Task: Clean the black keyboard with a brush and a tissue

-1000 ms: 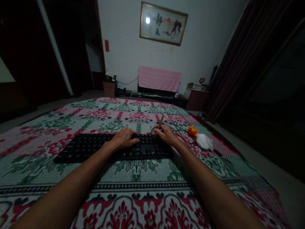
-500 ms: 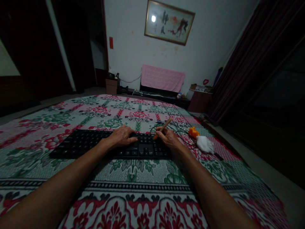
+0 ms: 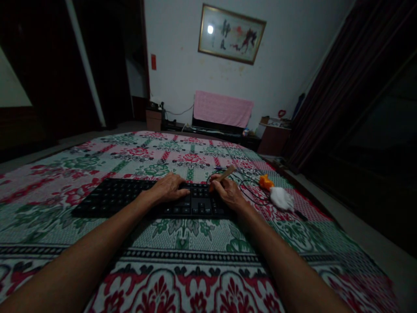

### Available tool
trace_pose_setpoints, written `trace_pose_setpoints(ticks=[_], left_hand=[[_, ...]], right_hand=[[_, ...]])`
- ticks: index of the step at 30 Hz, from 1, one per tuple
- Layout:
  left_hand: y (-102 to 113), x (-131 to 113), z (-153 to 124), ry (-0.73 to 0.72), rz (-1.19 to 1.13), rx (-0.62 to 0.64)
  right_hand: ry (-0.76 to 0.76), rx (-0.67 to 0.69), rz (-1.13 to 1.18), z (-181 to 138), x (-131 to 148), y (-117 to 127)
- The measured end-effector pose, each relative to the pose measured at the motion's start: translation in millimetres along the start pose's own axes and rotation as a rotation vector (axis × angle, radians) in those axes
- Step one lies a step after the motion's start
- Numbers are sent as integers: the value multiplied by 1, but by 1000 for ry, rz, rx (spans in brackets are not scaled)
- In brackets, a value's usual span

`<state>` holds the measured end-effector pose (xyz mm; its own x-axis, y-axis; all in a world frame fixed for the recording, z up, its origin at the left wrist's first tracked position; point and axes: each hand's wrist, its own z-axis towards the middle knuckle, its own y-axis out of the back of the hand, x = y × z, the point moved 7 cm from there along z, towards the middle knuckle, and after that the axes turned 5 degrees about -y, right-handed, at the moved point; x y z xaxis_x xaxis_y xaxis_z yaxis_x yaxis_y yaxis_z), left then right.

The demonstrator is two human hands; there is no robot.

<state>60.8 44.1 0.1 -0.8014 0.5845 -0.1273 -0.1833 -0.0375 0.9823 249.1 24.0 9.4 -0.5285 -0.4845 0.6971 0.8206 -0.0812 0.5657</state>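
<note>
A black keyboard (image 3: 112, 198) lies across the patterned bedspread. My left hand (image 3: 168, 188) rests palm down on its middle part, thumb apart from the fingers, which partly hide some keys. In my right hand (image 3: 230, 192) is a flat, brush-like wooden tool (image 3: 226, 174), pinched between thumb and fingers. Its orange-brown lower end points down at the keys near the keyboard's right end, and its upper end slants up to the right. Whether that lower end has bristles I cannot make out. My right hand and wrist cover part of the number keys.
Right of the keyboard, a black cable (image 3: 252, 198) loops over the bedspread (image 3: 195, 234). Beyond it lie a crumpled orange thing (image 3: 266, 182), a white cloth-like bundle (image 3: 282, 198) and a small dark object (image 3: 301, 215). A pink towel (image 3: 223, 108) hangs by the far wall.
The wooden tool has turned slightly in my right hand, showing a broader side, and its lower end has shifted a little. My left hand stays on the keyboard. The view has tilted slightly.
</note>
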Motion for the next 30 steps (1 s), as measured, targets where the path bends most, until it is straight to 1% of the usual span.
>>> trace_pose_setpoints(ticks=[3,6,8,10,12,14,17,20,23,26,30], left_hand=[[-1,0,0,-12,9,4],[0,-1,0,-23,15,-7],[1,-1,0,-20,15,-10],[1,-1,0,-17,14,-4],[1,-1,0,-17,17,5],[1,-1,0,-23,22,9],[0,-1,0,-34,27,5],[-1,0,0,-33,33,-4],[-1,0,1,-36,37,-3],[-2,1,1,-29,48,11],[-3,2,1,-18,50,16]], right_hand=[[-11,-13,-64,-1,-5,4],[-62,-88,-88,0,-16,14],[-61,-136,-55,0,-17,18],[-23,-154,6,0,-11,17],[6,-124,41,0,-4,12],[0,-71,31,0,-1,7],[-52,-28,-12,1,-9,6],[-87,-75,-38,2,-21,15],[-54,-129,-15,1,-22,19],[-6,-87,21,1,-16,12],[-31,-65,19,1,-16,14]])
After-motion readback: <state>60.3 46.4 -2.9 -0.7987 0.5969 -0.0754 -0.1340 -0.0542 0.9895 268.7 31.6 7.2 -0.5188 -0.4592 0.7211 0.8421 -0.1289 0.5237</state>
